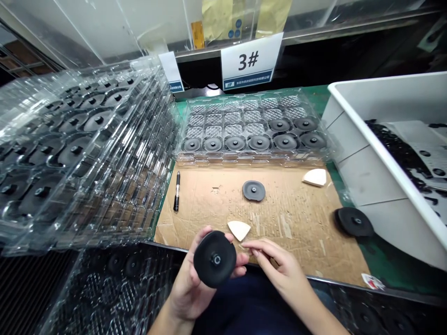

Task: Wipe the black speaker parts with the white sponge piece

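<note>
My left hand [192, 279] is shut on a black round rubber disc [214, 259], gripping its rim with the central hub facing up. My right hand [279, 267] rests at the cardboard's front edge, with its fingertips close to a cream wedge of foam [239, 229] and not visibly holding anything. A second cream wedge [314, 177] lies at the cardboard's far right. A grey disc [253, 190] sits on the cardboard sheet [307, 232], and a black disc [354, 222] lies on the green mat [351, 251] to the right.
A clear tray [251, 158] holding discs in its near pockets lies behind the cardboard. Stacked clear trays [80, 139] rise on the left. A pen [177, 190] lies by the cardboard's left edge. A white bin [359, 172] holding black pieces stands on the right.
</note>
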Demonstrator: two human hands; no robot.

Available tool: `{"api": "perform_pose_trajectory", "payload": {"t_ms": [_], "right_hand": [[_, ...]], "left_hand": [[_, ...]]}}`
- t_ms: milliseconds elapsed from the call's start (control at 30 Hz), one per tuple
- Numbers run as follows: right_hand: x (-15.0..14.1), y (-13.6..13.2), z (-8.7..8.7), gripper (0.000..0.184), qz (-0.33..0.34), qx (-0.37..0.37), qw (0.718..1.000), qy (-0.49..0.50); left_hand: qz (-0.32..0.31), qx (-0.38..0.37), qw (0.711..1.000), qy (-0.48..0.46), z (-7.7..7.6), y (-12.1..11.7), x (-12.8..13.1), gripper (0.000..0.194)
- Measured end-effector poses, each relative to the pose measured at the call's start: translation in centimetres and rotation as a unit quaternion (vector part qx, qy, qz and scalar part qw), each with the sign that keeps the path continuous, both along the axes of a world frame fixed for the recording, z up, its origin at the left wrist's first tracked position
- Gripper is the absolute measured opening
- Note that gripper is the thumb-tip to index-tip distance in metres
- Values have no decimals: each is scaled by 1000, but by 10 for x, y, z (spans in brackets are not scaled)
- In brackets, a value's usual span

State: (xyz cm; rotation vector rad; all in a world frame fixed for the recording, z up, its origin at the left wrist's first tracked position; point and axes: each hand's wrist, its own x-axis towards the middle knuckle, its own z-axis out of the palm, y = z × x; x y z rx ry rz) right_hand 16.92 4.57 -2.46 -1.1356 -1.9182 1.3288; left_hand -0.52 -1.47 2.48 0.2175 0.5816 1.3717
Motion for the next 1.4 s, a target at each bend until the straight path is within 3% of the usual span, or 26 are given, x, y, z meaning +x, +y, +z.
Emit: {"api": "perform_pose_trajectory", "payload": {"t_ms": [467,1000,1200,1400], "right_hand": [[-7,-4,-1,25,7,-13,1000,-17],[-9,-3,-5,25,17,9,999,-31],[-9,-4,-7,25,11,52,997,-50],[-11,-2,-25,29,-58,149,979,-124]], "left_hand": [[7,14,1000,-10,-1,-7,-3,44],[-26,27,999,-28,-7,-8,-7,41],[-29,21,999,-34,-10,-7,-7,40],[-26,22,998,-46,-10,-6,-8,39]]}}
